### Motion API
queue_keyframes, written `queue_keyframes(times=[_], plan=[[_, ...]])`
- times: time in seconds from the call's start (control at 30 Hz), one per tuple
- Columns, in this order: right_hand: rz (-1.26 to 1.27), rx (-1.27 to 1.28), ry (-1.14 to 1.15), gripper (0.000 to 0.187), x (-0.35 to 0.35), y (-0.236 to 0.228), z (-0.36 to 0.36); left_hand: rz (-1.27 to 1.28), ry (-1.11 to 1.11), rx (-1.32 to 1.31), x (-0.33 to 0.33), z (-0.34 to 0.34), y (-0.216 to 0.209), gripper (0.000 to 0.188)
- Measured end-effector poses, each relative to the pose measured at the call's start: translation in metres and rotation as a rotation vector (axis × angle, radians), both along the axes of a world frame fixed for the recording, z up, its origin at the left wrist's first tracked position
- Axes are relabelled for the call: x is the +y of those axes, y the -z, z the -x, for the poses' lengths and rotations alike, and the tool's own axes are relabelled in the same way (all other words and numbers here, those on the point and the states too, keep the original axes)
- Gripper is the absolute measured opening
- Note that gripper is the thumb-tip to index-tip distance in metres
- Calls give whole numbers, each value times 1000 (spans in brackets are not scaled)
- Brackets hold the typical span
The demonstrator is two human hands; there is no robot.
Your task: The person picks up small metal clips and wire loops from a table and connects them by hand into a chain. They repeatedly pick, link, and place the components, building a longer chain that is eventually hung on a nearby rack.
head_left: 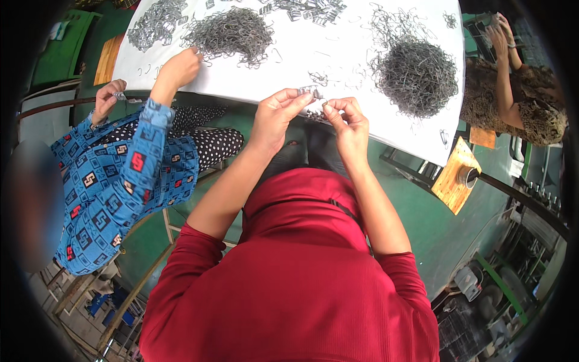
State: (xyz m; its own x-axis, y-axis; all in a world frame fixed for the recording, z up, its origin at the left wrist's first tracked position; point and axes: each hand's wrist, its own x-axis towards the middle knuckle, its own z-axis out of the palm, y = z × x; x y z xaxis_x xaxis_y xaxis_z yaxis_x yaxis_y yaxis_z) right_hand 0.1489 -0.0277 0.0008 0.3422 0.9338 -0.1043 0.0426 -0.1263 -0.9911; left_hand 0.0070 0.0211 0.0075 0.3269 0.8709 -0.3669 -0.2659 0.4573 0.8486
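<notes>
My left hand [278, 115] pinches a small grey metal clip [310, 92] with slots at the near edge of the white table [338, 60]. Close beside it, my right hand [348, 125] is closed, thumb against forefinger, on a small piece too tiny to make out. The two hands are a short gap apart. Just beyond them lie a few loose bent wire hooks [318, 78]. A large tangled heap of dark wire hooks [417, 77] stands to the right of my hands.
Another wire heap [232, 35] and piles of flat metal clips [158, 24] cover the far left. A person in a blue patterned top [139, 175] reaches over the table on my left; another person's hands [502, 36] are at far right. A wooden stool [456, 181] stands right.
</notes>
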Motion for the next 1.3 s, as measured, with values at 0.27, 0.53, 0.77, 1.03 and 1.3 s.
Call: queue_keyframes(times=[0.27,0.53,0.77,1.03,1.3], plan=[[51,197,-29,8,3,-1,1,1,-11,-68,-2,-6,-1,17],[-22,212,48,6,11,-6,-1,48,-26,-128,3,-14,-7,17],[196,220,-239,7,17,-20,-23,-240,167,26,19,1,3,12],[348,-144,-400,15,61,30,-93,-290,308,316,13,18,-1,14],[427,-682,-206,17,116,47,-87,-312,189,418,4,17,7,14]])
